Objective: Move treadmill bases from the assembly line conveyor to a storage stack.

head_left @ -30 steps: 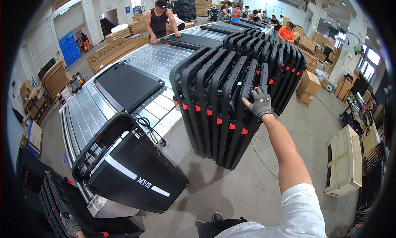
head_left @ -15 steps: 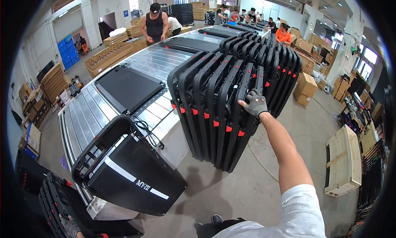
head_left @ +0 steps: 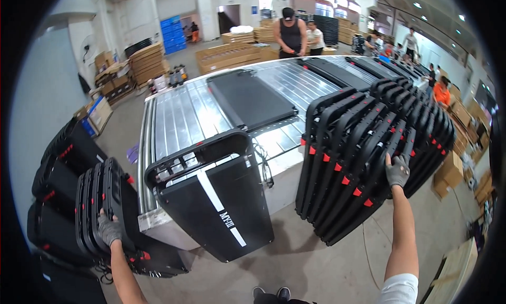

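My left hand [head_left: 109, 230], in a grey glove with bare fingertips, grips the outer edge of a black panel frame [head_left: 113, 190] in a small upright stack at the left. At the right, my right hand [head_left: 398, 172], gloved alike, holds the near frame [head_left: 392, 151] of a long row of upright black frames with rounded tops and red end pieces. Its thumb points up; the other fingers are partly hidden. Between my hands, a black panel [head_left: 216, 214] with a white stripe leans against the bench end. A loose black cable [head_left: 263, 164] hangs beside it.
A long metal-slatted bench [head_left: 182, 119] runs away from me, bearing flat black panels [head_left: 253, 98]. A person in a black tank top [head_left: 290, 35] stands at its far side. Cardboard boxes [head_left: 448, 172] stand at the right; more black panels [head_left: 52, 219] lean at the far left.
The view has swung left, bringing the left stack and my left hand fully into sight. My right hand stays on the right row, and my left stays at the left stack.
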A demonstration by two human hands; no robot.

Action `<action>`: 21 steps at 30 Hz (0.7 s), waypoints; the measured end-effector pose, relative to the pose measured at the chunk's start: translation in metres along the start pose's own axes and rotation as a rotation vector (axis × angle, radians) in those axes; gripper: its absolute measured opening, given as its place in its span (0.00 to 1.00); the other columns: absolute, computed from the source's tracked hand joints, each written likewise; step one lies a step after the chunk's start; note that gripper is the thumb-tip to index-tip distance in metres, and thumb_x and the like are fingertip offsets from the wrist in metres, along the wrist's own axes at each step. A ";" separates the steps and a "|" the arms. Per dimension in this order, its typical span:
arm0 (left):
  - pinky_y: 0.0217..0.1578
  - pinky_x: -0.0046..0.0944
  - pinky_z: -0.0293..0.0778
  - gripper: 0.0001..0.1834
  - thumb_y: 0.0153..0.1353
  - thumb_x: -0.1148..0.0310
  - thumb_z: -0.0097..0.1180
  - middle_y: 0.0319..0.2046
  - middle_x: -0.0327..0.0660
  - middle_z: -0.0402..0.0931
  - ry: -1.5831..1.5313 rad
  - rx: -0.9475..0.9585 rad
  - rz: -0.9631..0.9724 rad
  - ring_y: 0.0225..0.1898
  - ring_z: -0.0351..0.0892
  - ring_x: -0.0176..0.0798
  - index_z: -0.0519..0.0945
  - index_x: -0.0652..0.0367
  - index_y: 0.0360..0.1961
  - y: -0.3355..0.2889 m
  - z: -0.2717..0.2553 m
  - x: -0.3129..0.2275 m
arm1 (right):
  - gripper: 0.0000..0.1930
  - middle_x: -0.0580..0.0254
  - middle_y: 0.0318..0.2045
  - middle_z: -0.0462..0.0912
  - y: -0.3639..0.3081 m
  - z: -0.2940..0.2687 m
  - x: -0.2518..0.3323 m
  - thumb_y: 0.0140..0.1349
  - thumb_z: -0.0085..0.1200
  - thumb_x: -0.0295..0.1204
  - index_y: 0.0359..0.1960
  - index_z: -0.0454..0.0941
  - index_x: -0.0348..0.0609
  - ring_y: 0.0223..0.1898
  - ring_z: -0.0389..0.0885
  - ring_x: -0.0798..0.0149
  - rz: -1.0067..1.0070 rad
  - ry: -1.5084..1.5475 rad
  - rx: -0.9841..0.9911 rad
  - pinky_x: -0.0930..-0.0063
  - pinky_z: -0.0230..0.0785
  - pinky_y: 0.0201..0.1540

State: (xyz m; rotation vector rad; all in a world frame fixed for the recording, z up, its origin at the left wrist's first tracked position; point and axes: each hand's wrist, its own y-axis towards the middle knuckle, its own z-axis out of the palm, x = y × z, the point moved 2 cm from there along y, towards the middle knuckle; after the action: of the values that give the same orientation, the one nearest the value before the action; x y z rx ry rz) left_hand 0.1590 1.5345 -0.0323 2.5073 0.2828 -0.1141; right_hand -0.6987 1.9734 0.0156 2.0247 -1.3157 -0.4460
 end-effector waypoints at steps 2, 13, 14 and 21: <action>0.51 0.49 0.73 0.33 0.53 0.62 0.58 0.52 0.56 0.73 0.009 0.029 -0.010 0.51 0.76 0.57 0.67 0.54 0.62 0.003 -0.004 -0.005 | 0.21 0.53 0.36 0.82 -0.004 -0.004 -0.003 0.56 0.58 0.49 0.27 0.81 0.40 0.50 0.76 0.51 -0.178 -0.004 -0.065 0.61 0.72 0.48; 0.50 0.50 0.73 0.33 0.54 0.64 0.57 0.52 0.56 0.73 0.000 0.053 -0.049 0.50 0.76 0.59 0.66 0.54 0.63 -0.001 -0.013 -0.009 | 0.26 0.53 0.36 0.80 -0.007 -0.016 0.001 0.52 0.58 0.54 0.27 0.81 0.37 0.53 0.73 0.51 -0.364 -0.049 0.076 0.60 0.70 0.51; 0.51 0.50 0.73 0.33 0.54 0.64 0.56 0.52 0.56 0.73 -0.009 0.065 -0.054 0.50 0.76 0.59 0.65 0.54 0.63 -0.003 -0.011 -0.013 | 0.24 0.52 0.35 0.80 -0.006 -0.011 -0.004 0.54 0.58 0.52 0.26 0.81 0.38 0.52 0.74 0.51 -0.321 -0.025 0.030 0.60 0.70 0.50; 0.53 0.50 0.71 0.34 0.53 0.66 0.57 0.50 0.58 0.73 -0.015 0.053 -0.053 0.52 0.74 0.59 0.65 0.55 0.63 0.000 -0.004 -0.004 | 0.20 0.52 0.35 0.81 -0.006 -0.004 -0.004 0.57 0.56 0.47 0.24 0.81 0.39 0.51 0.76 0.50 -0.262 0.001 -0.027 0.60 0.71 0.50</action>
State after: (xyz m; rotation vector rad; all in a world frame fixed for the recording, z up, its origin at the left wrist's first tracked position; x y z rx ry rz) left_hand 0.1549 1.5358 -0.0281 2.5509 0.3437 -0.1639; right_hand -0.6938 1.9803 0.0138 2.1823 -1.0411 -0.5779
